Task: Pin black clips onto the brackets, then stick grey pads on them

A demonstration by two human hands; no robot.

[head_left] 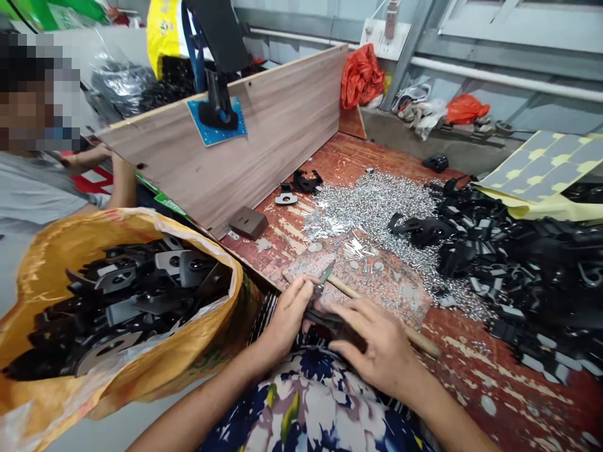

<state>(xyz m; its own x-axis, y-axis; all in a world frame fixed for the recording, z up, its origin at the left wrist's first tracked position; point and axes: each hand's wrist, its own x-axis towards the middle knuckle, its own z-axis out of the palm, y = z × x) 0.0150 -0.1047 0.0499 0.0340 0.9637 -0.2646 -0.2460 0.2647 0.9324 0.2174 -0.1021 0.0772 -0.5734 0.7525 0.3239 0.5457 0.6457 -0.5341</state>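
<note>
My left hand [288, 314] and my right hand [377, 342] meet at the near edge of a worn red table [471, 370], above my flowered lap. Together they grip a small black metal part [330, 321]; the left fingers pinch its end, the right fingers wrap over its top. A wooden-handled tool [414, 339] lies under my right hand, its green tip [326, 274] pointing to a heap of small silver rivets [377, 207].
A yellow sack [42, 263] full of black metal parts stands at my left. A big pile of black parts [527, 251] covers the table's right side. A wooden board [264, 138] walls the left edge; another person [42, 182] sits behind it. Yellow-grey sticker sheets [546, 163] lie far right.
</note>
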